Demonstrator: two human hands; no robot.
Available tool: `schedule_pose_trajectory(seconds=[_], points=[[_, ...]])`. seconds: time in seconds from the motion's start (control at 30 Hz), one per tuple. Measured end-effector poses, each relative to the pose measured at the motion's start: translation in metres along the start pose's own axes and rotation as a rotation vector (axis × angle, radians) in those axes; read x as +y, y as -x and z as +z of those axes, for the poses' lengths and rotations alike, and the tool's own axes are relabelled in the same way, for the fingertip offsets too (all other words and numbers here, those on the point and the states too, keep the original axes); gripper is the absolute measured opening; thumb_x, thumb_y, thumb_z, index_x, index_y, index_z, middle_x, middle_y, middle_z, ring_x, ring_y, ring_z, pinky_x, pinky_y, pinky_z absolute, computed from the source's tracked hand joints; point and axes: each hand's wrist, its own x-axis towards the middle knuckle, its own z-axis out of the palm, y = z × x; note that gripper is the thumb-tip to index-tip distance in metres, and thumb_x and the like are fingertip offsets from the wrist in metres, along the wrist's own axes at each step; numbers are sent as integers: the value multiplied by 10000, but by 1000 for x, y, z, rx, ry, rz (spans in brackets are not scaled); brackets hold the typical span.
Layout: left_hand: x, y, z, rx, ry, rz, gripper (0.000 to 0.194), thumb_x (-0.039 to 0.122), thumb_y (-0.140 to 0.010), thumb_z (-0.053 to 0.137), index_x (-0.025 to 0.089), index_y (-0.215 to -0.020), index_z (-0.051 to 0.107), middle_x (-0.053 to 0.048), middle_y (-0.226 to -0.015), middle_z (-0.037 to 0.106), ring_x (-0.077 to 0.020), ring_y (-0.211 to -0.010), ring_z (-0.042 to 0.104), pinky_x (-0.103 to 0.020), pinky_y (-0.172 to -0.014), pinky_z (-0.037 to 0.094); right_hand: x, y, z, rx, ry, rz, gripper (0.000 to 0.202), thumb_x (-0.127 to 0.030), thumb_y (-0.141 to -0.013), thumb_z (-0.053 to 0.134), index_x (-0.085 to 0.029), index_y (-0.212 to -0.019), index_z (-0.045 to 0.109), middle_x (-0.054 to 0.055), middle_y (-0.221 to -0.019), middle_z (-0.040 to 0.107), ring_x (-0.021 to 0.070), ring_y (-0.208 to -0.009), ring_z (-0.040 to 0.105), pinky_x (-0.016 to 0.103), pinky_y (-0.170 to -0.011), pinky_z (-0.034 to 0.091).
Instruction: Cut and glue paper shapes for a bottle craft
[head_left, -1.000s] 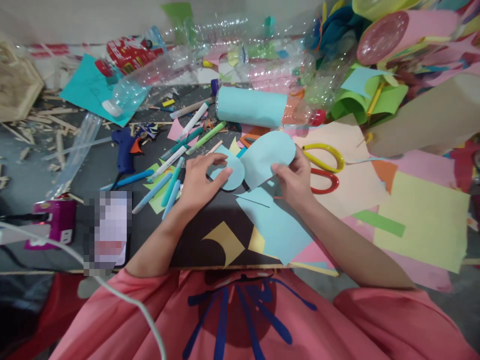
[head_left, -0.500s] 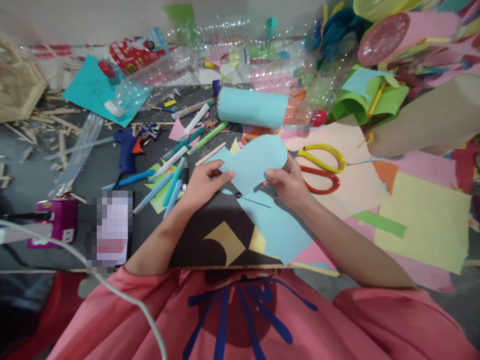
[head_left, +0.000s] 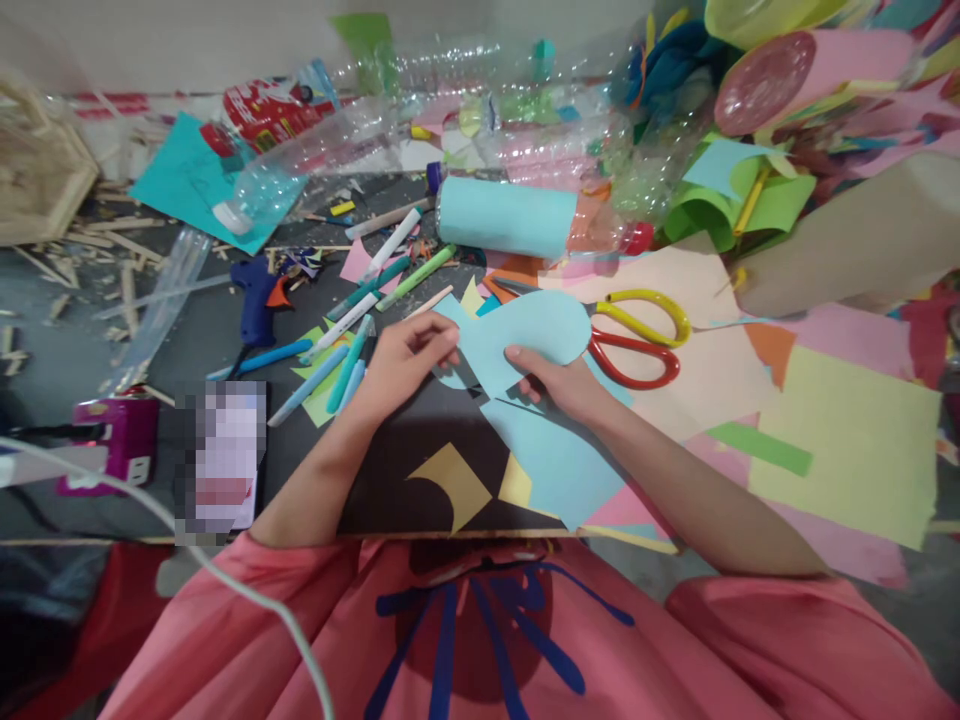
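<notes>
A rounded light blue paper cutout (head_left: 525, 325), broad at its right end, is held above the table. My right hand (head_left: 559, 380) grips its lower right side, thumb on top and fingers underneath. At the cutout's left edge, my left hand (head_left: 416, 355) has its thumb and fingers curled together in a pinch; whether they hold the paper edge is hidden. More light blue paper (head_left: 559, 460) lies below the cutout. Scissors with one yellow and one red handle (head_left: 637, 358) rest just right of my right hand, their blades partly behind the cutout.
Several markers (head_left: 349, 375) lie left of my left hand, near a blue glue gun (head_left: 255, 300) and a phone (head_left: 225, 455). A paper-wrapped bottle (head_left: 506, 217) lies behind the cutout. Clear bottles (head_left: 322, 145) line the back. Yellow paper (head_left: 847, 445) spreads at right.
The cutout has shifted right and slightly down, turning flatter. My right thumb has moved further left over it, while my left thumb has come off its upper face.
</notes>
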Motion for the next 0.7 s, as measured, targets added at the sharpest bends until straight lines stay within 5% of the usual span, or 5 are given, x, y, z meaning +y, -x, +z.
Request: schedule_pose_trajectory(seconds=[0.13,0.23,0.4,0.7], points=[[-7,-9,-39,445,-345,72,95,304,-840,562,218,-870,587,-2,-836,659,-165,-805,619,-330,-807,493,-2,-2,0,62,-43,13,452,-546,-716,683,-192,-486,521,-34,-419,486,66,-392,408,236,-435,365],[-14,-12,-77,791,-766,-55,274,165,-728,629,184,-960,485,-108,-1146,601,-307,-1166,518,-530,-1056,346,-5,-2,-1,33,-61,-9,381,-449,-700,707,-195,-485,523,-45,-421,480,63,-399,405,242,-459,385],[-29,-13,-115,865,-820,-364,452,172,-679,666,257,-797,238,-170,-1145,553,-374,-1188,499,-574,-1058,342,-3,-3,-2,20,-49,-29,354,-408,-731,681,-190,-487,546,-44,-415,479,69,-422,425,249,-498,406],[-32,-14,-117,828,-797,-482,568,182,-548,752,263,-758,230,-120,-1018,566,-366,-1123,528,-601,-1047,373,5,-6,-5,32,-119,-15,384,-453,-804,620,-182,-536,575,-21,-460,520,86,-462,483,234,-494,409]])
